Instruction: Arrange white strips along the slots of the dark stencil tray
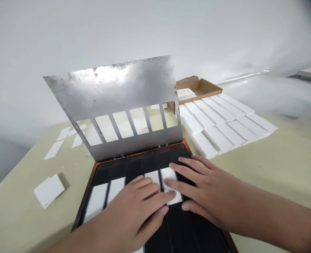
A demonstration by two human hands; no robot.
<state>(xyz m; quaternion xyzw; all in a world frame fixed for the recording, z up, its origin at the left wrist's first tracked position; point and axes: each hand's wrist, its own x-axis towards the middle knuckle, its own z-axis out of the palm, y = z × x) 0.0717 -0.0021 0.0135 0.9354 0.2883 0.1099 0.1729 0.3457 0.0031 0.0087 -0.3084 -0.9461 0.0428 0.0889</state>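
A black slotted tray (180, 228) with an orange-brown edge lies on the table, holding several white cards (96, 199) side by side. Hinged to its far side, a metal plate (134, 88) with rectangular cutouts stands raised. My right hand (200, 188) has its fingers spread over the rightmost white card (171, 173), fingertips on or close to it. Across the middle of the tray lies my left hand (142, 207), its index finger stretched onto that same card and its other fingers curled. Part of the cards is hidden under my left hand.
Rows of stacked white cards (216, 121) lie at the right behind the tray. An open cardboard box (205, 92) holding white pieces stands beyond them. Loose white cards (54, 150) and a small white pile (49, 190) are on the greenish table (271, 165) at the left.
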